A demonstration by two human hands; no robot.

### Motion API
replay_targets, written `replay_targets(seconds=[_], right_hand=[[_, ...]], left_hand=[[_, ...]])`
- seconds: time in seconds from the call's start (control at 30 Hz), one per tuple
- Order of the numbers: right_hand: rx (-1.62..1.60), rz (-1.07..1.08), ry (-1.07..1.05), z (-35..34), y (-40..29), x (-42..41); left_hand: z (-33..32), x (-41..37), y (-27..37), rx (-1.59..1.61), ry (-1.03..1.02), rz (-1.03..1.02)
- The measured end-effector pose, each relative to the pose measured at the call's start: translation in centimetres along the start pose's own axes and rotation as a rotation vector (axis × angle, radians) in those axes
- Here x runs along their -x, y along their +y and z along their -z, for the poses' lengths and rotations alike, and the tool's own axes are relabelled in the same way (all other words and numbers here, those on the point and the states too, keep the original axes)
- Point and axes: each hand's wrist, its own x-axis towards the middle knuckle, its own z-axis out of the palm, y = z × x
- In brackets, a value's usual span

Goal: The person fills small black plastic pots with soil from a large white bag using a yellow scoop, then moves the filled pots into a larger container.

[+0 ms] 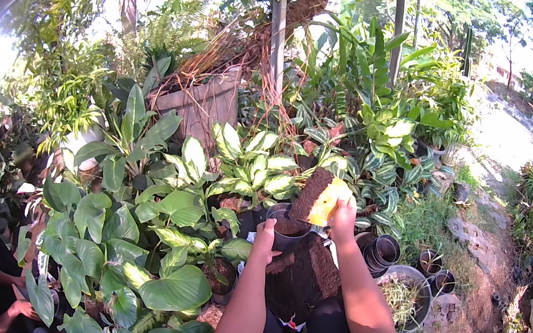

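My left hand grips the near left side of a black plastic plant pot, which has dark soil inside. A yellow scoop, loaded with dark brown soil, is in my right hand. The scoop is tilted just above and to the right of the pot's rim. Below both hands, in front of my knees, lies a heap of dark soil on what looks like a sack or sheet. My fingers partly hide the scoop's near end.
Broad-leaved plants crowd the left side and variegated ones stand ahead. Stacked black pots and a grey tub of cut grass sit at the right, beside a dirt path. Another person's hand shows at lower left.
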Motion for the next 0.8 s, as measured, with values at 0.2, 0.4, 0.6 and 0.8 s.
replay_targets(seconds=[0.2,0.4,0.6,0.8], right_hand=[[0.089,0.051,0.019,-0.6,-0.7,1.8],[0.086,0.050,-0.051,-0.9,-1.4,2.5],[0.088,0.082,-0.043,0.0,-0.6,2.1],[0.158,0.131,-0.098,0.2,-1.1,2.2]], left_hand=[[-0.8,0.2,-0.1,-0.010,-0.017,0.002],[0.1,-0.3,-0.2,-0.070,-0.049,-0.008],[-0.9,-0.3,-0.1,-0.088,-0.070,0.025],[-0.9,-0.2,-0.3,-0.085,-0.130,0.036]])
